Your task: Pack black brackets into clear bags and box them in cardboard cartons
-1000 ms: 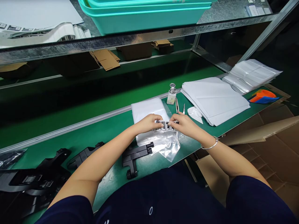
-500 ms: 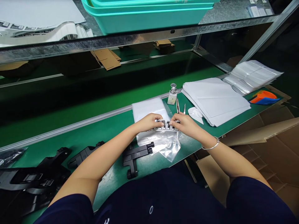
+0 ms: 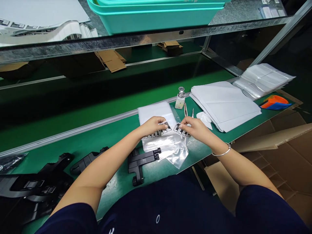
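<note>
My left hand (image 3: 155,126) pinches a white label strip (image 3: 167,127) with black printed labels; the strip trails left beneath the fingers. Between finger and thumb, my right hand (image 3: 191,127) grips a shorter piece of label strip (image 3: 178,129). A gap shows between the two pieces, their facing ends tilted apart. Below both hands lie clear plastic bags (image 3: 174,151) and a white sheet-like stack (image 3: 156,112). A black plastic bracket-like part (image 3: 143,161) rests on the green table just in front of the bags.
Behind my right hand stand a small pump bottle (image 3: 180,99) and tweezers (image 3: 185,109). White sheets (image 3: 225,104) and plastic bags (image 3: 264,79) lie farther right. Black parts (image 3: 44,185) occupy the left. A metal shelf (image 3: 146,40) overhead carries teal bins (image 3: 158,21). Cardboard (image 3: 287,156) stands at the right.
The strip was nearly straight between my hands; now its two parts angle away from each other with a wider gap. My hands have moved slightly apart.
</note>
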A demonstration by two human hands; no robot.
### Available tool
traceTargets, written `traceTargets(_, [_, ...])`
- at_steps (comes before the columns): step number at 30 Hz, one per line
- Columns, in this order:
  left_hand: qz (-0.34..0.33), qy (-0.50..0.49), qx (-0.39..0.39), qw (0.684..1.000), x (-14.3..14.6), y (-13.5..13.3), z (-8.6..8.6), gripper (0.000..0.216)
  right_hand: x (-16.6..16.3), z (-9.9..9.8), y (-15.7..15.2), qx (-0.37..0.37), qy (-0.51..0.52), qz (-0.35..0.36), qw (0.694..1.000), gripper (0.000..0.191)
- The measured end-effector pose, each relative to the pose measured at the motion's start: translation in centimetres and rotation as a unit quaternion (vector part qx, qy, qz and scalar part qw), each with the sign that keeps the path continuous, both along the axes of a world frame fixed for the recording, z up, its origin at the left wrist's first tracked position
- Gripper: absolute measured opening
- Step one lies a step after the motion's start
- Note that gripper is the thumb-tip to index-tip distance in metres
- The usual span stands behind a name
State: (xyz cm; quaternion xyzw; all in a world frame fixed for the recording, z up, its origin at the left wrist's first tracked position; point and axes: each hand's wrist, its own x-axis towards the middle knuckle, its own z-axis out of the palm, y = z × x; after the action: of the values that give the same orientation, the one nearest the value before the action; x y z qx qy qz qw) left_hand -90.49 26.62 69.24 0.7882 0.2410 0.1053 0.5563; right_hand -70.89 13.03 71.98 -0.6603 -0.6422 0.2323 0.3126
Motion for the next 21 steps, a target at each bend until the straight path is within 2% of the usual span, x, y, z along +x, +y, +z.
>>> traceTargets(5, [-0.003,0.036,0.035,0.999,-1.4,1.1,-0.3,0.027,1.4,1.1,-0.7,0.017,0.066,-0.067,0.995,0.019])
traceTargets(8, [-0.035,0.099,0.074,0.992,-3.2,2.1,-0.6,0.026,2.4,1.6,-0.5,0.005,0.161,-0.093,0.983,0.020])
traceTargets(11, [-0.012,0.141,0.105,0.984,-5.3,3.3,-1.0,0.037,3.4,2.3,0.2,-0.016,0.312,-0.094,0.945,0.019])
traceTargets(14, [0.076,0.162,0.159,0.971,-6.4,3.8,-0.8,0.051,4.0,2.9,1.3,-0.027,0.431,-0.085,0.898,0.018])
traceTargets(16, [0.118,0.137,0.202,0.963,-5.9,2.8,-0.1,0.055,3.6,3.1,2.4,-0.010,0.488,-0.077,0.870,0.015])
traceTargets(18, [0.086,0.079,0.188,0.975,-4.7,0.8,0.9,0.054,2.6,3.0,3.8,0.013,0.522,-0.073,0.850,0.011])
traceTargets(21, [-0.035,0.037,0.109,0.993,-2.1,-2.7,1.9,0.042,0.9,2.6,5.8,0.036,0.543,-0.072,0.836,0.011])
